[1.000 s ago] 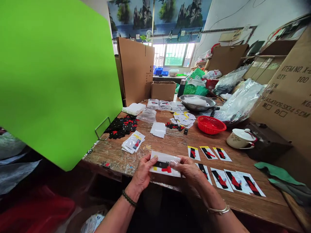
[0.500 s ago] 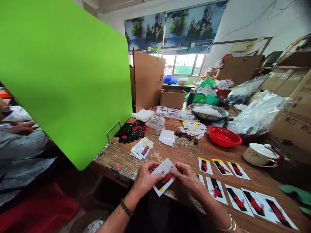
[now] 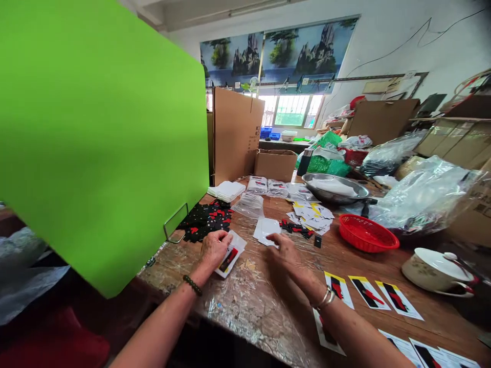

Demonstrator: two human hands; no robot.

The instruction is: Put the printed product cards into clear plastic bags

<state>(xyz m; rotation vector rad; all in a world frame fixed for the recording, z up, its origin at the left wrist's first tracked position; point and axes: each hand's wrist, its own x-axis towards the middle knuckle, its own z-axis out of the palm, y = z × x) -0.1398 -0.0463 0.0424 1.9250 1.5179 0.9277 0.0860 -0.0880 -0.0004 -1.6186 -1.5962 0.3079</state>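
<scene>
Where left hand (image 3: 213, 248) rests: packet (image 3: 229, 255) beneath.

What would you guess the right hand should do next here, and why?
Probably pick one clear bag off the small pile of clear bags. The right hand hovers open just short of it, while the left hand presses a bagged card onto the stack of finished packets.

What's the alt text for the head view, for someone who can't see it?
A person's left hand presses a bagged card onto a small stack of bagged cards on a wooden table, while the right hand reaches toward empty clear bags. Printed cards, a red basket and a green panel surround them.
</scene>
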